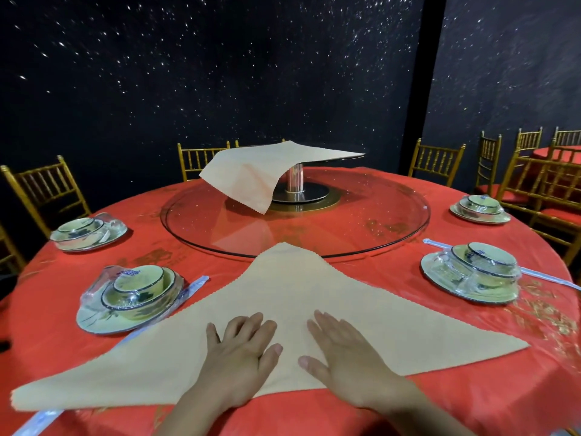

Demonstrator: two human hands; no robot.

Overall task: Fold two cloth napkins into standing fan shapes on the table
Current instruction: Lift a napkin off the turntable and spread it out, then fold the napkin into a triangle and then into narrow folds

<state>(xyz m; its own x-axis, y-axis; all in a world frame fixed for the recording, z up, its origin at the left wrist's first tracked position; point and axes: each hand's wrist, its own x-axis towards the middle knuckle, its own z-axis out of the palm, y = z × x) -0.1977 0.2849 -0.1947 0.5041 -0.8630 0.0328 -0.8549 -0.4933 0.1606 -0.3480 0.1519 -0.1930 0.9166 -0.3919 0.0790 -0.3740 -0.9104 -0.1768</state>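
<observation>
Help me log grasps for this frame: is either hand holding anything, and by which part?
Nothing is held. The left hand and right hand press flat, fingers straight, on the middle of the beige triangular cloth napkin.

The far napkin (248, 174) hides most of the raised stand (295, 180).

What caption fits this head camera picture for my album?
Left hand and right hand press a triangle napkin flat on the red table; second napkin drapes over the stand.
</observation>
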